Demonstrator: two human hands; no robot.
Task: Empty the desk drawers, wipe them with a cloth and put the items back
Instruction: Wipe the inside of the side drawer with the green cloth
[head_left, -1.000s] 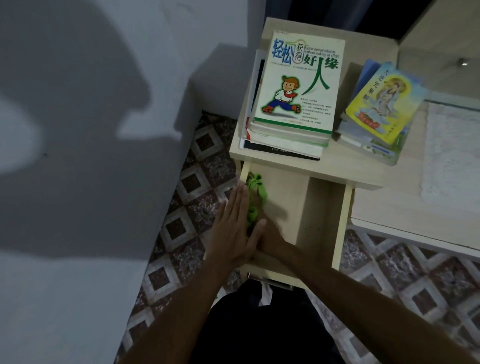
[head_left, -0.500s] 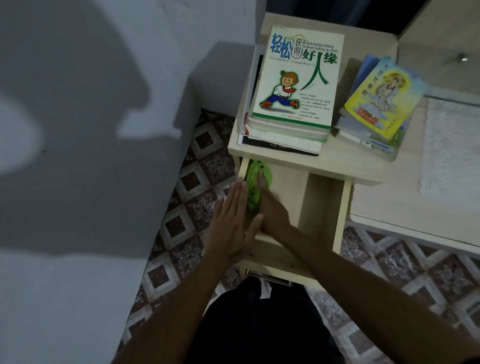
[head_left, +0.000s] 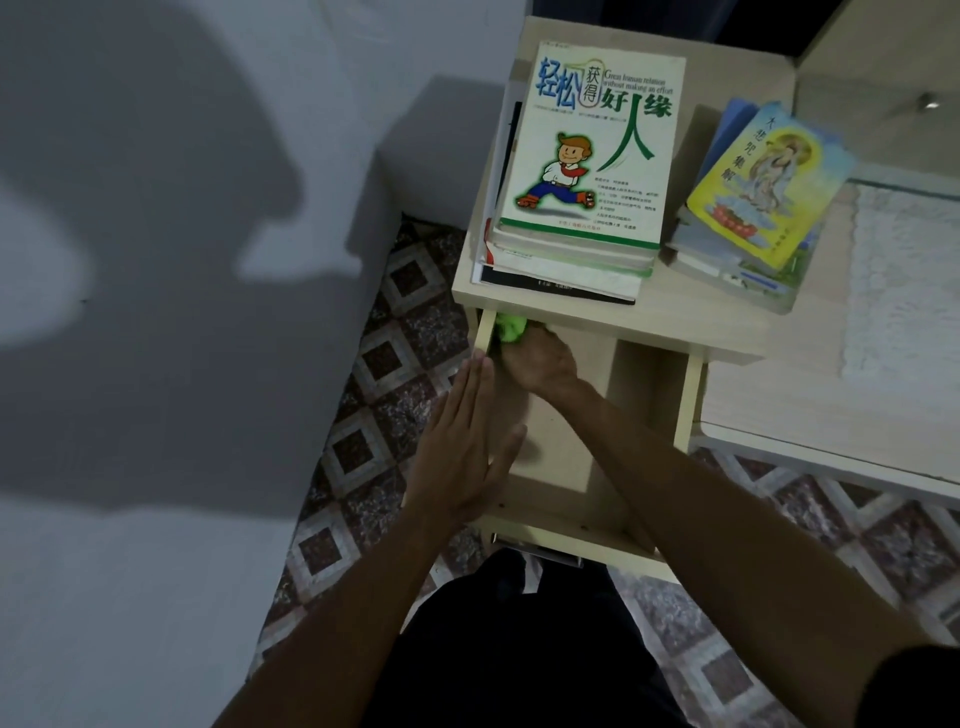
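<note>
Inside an open wooden drawer (head_left: 649, 395), the right hand (head_left: 540, 361) presses a green cloth (head_left: 511, 328) into the far left corner, fingers curled over it. The left hand (head_left: 467, 452) rests flat, fingers straight, on the drawer's left wall

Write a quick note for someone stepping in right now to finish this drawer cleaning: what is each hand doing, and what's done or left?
Left hand: flat, fingers straight, against the open drawer's left side wall.
Right hand: inside the drawer, pressing the green cloth into the far left corner; its grip is hidden.
Done: drawer emptied; two book stacks sit on the desktop.
Left: finish wiping, return the books.
</note>
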